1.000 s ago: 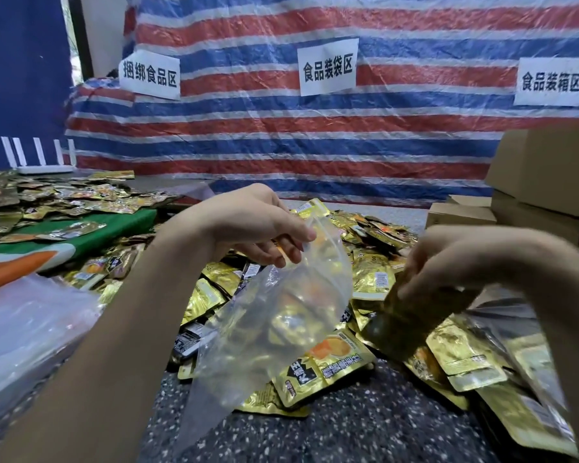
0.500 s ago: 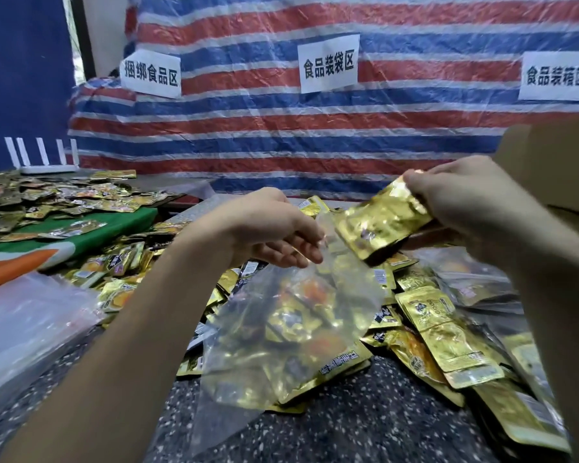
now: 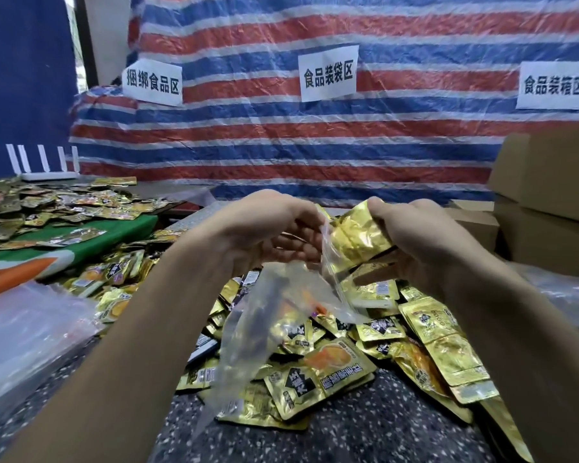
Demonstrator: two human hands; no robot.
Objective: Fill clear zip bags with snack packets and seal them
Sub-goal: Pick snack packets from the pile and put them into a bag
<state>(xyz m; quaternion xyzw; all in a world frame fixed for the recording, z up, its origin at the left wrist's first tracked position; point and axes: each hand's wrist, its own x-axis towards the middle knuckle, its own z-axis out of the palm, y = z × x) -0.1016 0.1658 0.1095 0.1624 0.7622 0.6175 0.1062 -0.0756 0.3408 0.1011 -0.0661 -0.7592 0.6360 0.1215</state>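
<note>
While the left hand point(image 3: 274, 235) pinches the rim of the clear zip bag point(image 3: 264, 329), fingers curled under and thumb on top, the right hand point(image 3: 425, 242) grips a small bunch of gold snack packets point(image 3: 358, 238), fingers wrapped round them. The bunch is tilted, with its lower end at the bag's mouth. Clear film overlaps its left edge; can't tell if it's actually inside. The bag hangs limp from the left hand, above the loose packet pile point(image 3: 341, 365). Its contents are hard to read through the film.

The pile covers the middle and right side of the speckled surface point(image 3: 365, 439). A stack of clear bags point(image 3: 30, 335) sits at the left edge. More packets lie on a green cloth point(image 3: 91, 235) at far left, with a white router point(image 3: 47, 175) behind them. Cardboard boxes point(image 3: 549, 202) stand at the far right corner. A striped tarp point(image 3: 315, 145) with paper signs point(image 3: 328, 76) runs along the far edge.
</note>
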